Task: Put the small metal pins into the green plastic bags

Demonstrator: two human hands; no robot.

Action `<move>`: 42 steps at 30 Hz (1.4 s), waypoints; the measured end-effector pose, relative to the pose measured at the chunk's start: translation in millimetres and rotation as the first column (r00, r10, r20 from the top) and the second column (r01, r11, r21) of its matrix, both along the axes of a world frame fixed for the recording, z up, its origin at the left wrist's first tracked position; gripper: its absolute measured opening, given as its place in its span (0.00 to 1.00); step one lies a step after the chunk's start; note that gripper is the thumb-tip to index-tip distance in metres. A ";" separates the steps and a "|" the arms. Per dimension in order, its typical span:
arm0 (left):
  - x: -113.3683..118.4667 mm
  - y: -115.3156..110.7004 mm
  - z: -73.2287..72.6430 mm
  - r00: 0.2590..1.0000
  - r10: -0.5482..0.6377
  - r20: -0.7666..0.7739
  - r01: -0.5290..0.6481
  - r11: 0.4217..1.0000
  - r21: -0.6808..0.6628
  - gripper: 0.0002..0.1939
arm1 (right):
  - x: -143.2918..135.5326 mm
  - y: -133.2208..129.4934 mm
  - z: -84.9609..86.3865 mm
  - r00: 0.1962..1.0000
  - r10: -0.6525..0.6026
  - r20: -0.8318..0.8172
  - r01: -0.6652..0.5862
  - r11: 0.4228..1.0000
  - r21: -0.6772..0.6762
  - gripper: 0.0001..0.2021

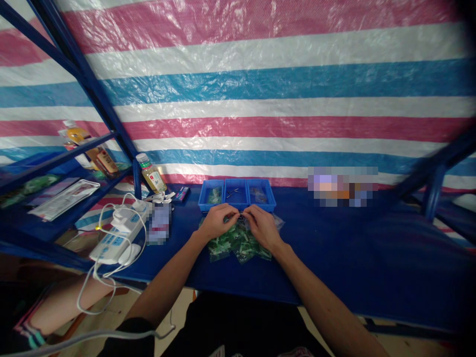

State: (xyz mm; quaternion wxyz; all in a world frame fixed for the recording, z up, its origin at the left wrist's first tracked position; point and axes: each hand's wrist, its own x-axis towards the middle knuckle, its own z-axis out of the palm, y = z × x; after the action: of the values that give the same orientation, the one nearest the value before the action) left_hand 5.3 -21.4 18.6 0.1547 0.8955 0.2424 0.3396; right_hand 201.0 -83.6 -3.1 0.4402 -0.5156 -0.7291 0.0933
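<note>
"Where's the part (241, 215)?"
"Between left hand (223, 221) and right hand (263, 226); both are pinching it, too tiny to identify."
"Around it?"
"Packets (243, 246) are lying at six o'clock, trays (241, 200) are sitting at twelve."

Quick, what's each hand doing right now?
Left hand: fingertips pinched closed; anything held is too small to identify.
Right hand: also pinched closed, contents too small to identify.

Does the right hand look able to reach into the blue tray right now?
Probably yes: the open blue tray lies just beyond the right hand, nothing visible blocking it, though the fingertips look busy with a small item.
</note>
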 end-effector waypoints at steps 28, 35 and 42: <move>-24.4 23.8 7.0 0.771 0.604 0.200 -0.625 0.778 0.060 0.11 | 5.1 5.0 -1.0 0.992 -0.089 -0.087 0.091 0.996 0.013 0.08; -27.9 27.7 9.0 0.803 0.565 0.192 -0.583 0.810 0.056 0.12 | 7.3 6.0 -1.8 0.994 -0.100 -0.048 0.101 0.995 0.004 0.05; -34.9 39.3 3.7 0.810 0.556 0.184 -0.575 0.816 0.065 0.12 | 7.8 6.1 -1.5 0.995 -0.086 -0.041 0.086 0.996 -0.001 0.05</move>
State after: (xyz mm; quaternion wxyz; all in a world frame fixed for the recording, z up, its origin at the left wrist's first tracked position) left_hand -29.6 18.0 22.3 0.0123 0.7606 0.4649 0.4529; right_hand 208.8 -77.6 -4.6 0.4587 -0.5444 -0.6972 0.0846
